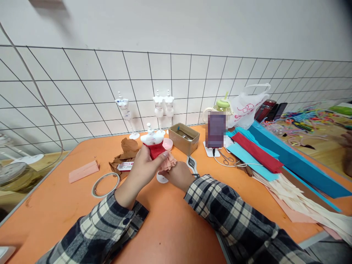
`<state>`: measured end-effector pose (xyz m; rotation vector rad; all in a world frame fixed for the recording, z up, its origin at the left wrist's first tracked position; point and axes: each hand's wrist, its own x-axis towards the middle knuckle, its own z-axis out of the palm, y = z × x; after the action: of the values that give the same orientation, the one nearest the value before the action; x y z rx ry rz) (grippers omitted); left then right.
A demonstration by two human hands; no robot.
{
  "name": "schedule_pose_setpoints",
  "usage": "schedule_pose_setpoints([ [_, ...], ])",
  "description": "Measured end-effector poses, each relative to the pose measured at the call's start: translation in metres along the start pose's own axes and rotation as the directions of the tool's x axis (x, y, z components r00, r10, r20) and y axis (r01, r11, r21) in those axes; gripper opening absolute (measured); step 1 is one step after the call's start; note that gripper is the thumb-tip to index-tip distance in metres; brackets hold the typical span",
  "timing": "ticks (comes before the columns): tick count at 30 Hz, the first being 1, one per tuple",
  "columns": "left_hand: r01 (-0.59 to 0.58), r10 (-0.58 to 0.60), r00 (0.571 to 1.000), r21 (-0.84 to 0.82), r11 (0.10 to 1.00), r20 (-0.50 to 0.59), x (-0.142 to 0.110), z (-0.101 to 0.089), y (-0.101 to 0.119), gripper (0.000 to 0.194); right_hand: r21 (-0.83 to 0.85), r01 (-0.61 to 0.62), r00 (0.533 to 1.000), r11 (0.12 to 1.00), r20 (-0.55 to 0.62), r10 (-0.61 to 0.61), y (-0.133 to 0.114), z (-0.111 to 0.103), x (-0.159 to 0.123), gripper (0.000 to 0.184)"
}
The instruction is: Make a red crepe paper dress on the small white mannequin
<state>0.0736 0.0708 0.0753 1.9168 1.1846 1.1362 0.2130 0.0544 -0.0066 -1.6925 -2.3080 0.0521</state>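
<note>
A small white dress-form mannequin point(152, 138) stands upright in front of me, its chest wrapped in red crepe paper point(155, 149). My left hand point(143, 167) is closed around the mannequin's body, with the thumb lying over the red paper. Below the red, a ruffled strip of pink crepe paper point(168, 161) sticks out to the right. My right hand point(179, 176) is closed on the lower edge of that pink strip; its fingertips are partly hidden. The mannequin's round white base point(162, 178) shows beneath, between both hands.
Left lie a tape roll point(95, 191), folded pink paper point(84, 171) and crumpled brown paper point(129, 145). Behind are a cardboard box point(189, 145), a pink bowl point(167, 143) and more mannequins point(127, 114). Scissors point(227, 157), a phone point(216, 130) and coloured paper strips point(257, 152) lie to the right.
</note>
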Motion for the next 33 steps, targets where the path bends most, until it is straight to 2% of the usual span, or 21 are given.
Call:
schedule_pose_setpoints([
  [8,0.046,-0.052,0.994,0.069,0.997,0.092,-0.003,-0.005,0.015,0.053,0.003,-0.005,1.000,1.000,0.001,0.005,0.000,-0.003,-0.002,0.041],
  [17,0.007,-0.012,0.995,0.050,0.999,0.098,-0.001,-0.004,0.009,0.051,0.004,-0.004,1.000,1.000,-0.002,0.004,-0.001,-0.005,-0.001,0.046],
  [19,-0.032,0.025,0.996,0.081,0.996,0.087,-0.001,-0.006,0.013,0.051,0.011,-0.024,1.000,1.000,0.013,0.024,0.000,-0.006,0.000,0.043],
  [21,-0.121,0.122,0.993,0.147,0.982,0.002,-0.003,-0.009,0.015,0.053,0.014,-0.051,0.998,0.999,0.025,0.050,0.002,-0.007,0.002,0.040],
  [23,-0.216,0.250,0.958,0.216,0.952,-0.143,-0.009,-0.014,0.010,0.055,0.012,-0.071,0.997,0.997,0.021,0.071,0.005,-0.007,0.005,0.037],
  [25,-0.301,0.360,0.890,0.231,0.925,-0.281,-0.018,-0.021,-0.004,0.051,0.011,-0.091,0.996,0.996,0.014,0.091,0.009,-0.007,0.009,0.034],
  [27,-0.406,0.459,0.830,0.221,0.887,-0.318,-0.028,-0.027,-0.022,0.035,0.012,-0.111,0.994,0.994,0.008,0.111,0.012,-0.005,0.015,0.033],
  [28,-0.470,0.522,0.815,0.241,0.849,-0.252,-0.033,-0.029,-0.032,0.024,0.014,-0.122,0.993,0.992,0.006,0.122,0.013,-0.004,0.018,0.033],
  [29,-0.529,0.569,0.816,0.264,0.807,-0.103,-0.038,-0.030,-0.040,0.015,0.016,-0.133,0.991,0.991,0.003,0.133,0.014,-0.003,0.021,0.034],
  [30,-0.576,0.575,0.813,0.276,0.769,0.096,-0.041,-0.029,-0.048,0.011,0.019,-0.141,0.990,0.990,0.001,0.141,0.014,-0.003,0.024,0.036],
  [31,-0.597,0.530,0.800,0.292,0.747,0.280,-0.044,-0.027,-0.055,0.011,0.023,-0.149,0.989,0.989,-0.001,0.149,0.014,-0.002,0.026,0.037],
  [32,-0.593,0.455,0.789,0.319,0.739,0.412,-0.045,-0.023,-0.061,0.016,0.029,-0.155,0.988,0.987,-0.004,0.155,0.013,-0.002,0.028,0.037],
  [33,-0.570,0.372,0.789,0.356,0.740,0.489,-0.046,-0.019,-0.067,0.025,0.037,-0.161,0.987,0.986,-0.007,0.161,0.013,-0.002,0.029,0.037],
])
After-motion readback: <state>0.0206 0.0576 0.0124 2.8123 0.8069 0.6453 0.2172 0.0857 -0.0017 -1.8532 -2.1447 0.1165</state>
